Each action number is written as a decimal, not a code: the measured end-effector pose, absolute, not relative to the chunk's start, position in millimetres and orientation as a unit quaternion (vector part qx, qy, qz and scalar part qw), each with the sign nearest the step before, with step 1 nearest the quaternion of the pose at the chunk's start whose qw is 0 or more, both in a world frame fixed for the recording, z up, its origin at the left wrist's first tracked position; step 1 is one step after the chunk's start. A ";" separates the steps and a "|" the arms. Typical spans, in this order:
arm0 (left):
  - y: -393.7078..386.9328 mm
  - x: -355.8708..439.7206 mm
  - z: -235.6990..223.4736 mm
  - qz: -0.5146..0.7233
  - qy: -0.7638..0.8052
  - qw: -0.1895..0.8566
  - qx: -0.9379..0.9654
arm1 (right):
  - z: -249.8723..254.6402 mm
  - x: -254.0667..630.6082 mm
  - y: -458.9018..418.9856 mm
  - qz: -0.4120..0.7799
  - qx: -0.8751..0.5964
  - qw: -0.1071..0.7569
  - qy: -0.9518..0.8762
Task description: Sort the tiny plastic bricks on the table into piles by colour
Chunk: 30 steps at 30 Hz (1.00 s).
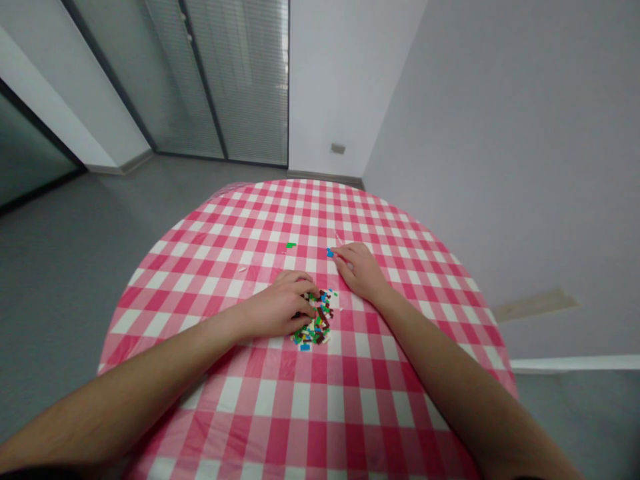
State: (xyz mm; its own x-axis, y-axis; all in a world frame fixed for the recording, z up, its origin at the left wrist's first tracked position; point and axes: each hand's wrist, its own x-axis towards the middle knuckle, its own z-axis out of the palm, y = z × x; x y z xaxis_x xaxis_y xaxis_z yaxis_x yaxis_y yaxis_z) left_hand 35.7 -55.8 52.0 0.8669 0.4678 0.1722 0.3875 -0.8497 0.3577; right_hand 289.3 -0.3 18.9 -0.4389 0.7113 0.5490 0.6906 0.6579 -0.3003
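A pile of small toy building bricks [319,333] in green, blue, brown, white and yellow lies near the middle of the table. Over its left side rests my left hand [280,303], fingers apart and reaching among the bricks; what lies under the fingertips is partly hidden. Farther back and to the right, my right hand [361,268] pinches a blue brick [330,253] between thumb and fingertips at the tabletop. To the left of that brick, a green brick piece [291,245] sits alone on the cloth.
A round table wears a red and white checked cloth [280,393], wrinkled at the left. One small white piece [243,269] lies left of the pile. Beyond the table stand a glass partition with blinds [245,80] and a plain wall [500,167] on the right.
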 end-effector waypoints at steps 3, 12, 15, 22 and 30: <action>-54.8 36.0 49.2 0.149 0.222 0.174 0.948 | 18.3 289.4 0.5 0.016 -0.412 0.332 -0.848; -53.9 37.1 50.8 0.185 0.243 0.235 0.923 | 18.1 289.5 0.5 0.020 -0.412 0.333 -0.848; -54.1 36.9 51.0 0.178 0.252 0.235 0.922 | 18.7 289.4 0.2 0.020 -0.414 0.329 -0.848; -52.7 36.0 44.8 0.190 0.217 0.227 0.930 | 20.1 288.5 -0.5 0.024 -0.416 0.330 -0.847; -27.7 20.6 37.1 0.276 0.321 0.155 0.892 | 21.1 288.8 -1.4 0.025 -0.422 0.325 -0.846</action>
State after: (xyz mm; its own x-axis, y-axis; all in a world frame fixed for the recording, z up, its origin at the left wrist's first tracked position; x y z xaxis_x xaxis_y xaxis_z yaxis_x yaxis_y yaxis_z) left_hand 20.6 -27.7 37.1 0.6411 0.6588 0.3936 0.4871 -0.7456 0.4547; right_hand 288.8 -1.4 21.1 -0.4324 0.7304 0.5287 0.6975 0.6426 -0.3171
